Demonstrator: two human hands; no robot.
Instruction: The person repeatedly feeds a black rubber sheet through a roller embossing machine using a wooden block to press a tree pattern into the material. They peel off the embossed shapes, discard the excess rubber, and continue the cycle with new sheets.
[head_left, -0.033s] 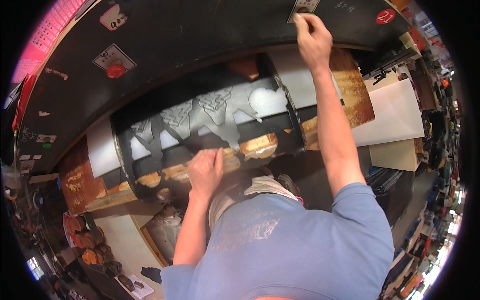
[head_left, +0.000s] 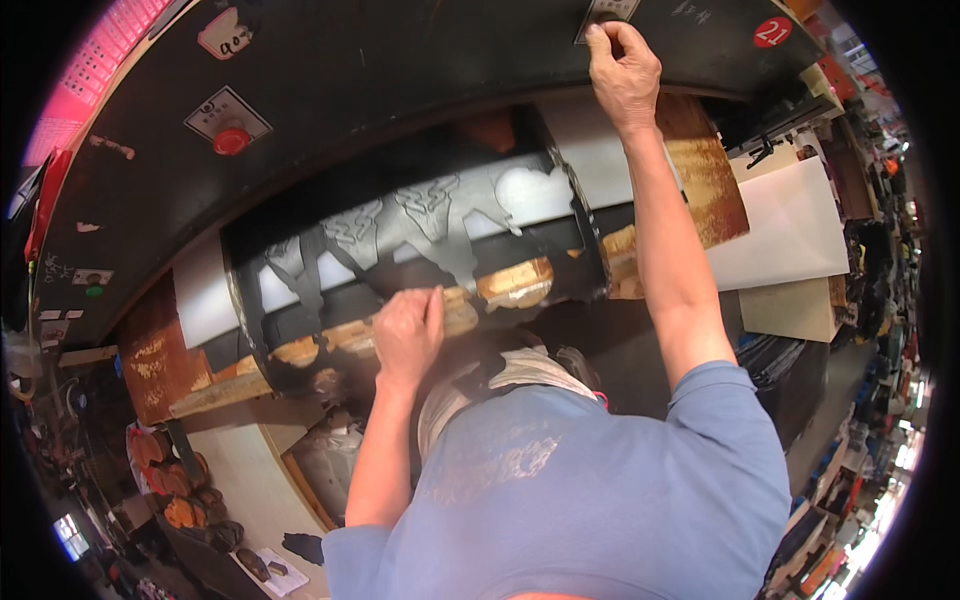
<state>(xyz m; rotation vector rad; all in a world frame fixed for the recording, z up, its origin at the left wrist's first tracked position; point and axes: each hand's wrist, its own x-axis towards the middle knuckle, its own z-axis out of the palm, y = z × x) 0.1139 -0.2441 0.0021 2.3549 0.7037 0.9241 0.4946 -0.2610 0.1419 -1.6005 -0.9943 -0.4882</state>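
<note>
Across the bench lies a black sheet (head_left: 440,235) with cut-out openings and wavy ridged lines, and pale board shows through the gaps. At its near edge, over a worn wooden strip, is my left hand (head_left: 408,330), closed with the thumb on top. Whatever its fingers hold is hidden beneath it. My right hand (head_left: 626,80) reaches up to the dark machine panel. Its curled thumb and fingers touch a small button (head_left: 606,18) on a white plate, which they partly cover.
The black machine panel (head_left: 400,70) spans the top, with a red button (head_left: 231,141) and a green button (head_left: 94,291) at left. A white sheet (head_left: 785,230) lies on the right. Brown rounded pieces (head_left: 185,512) are piled low on the left.
My left hand has shifted very slightly up and left. My right hand stays at the button, with only a tiny shift of its fingers.
</note>
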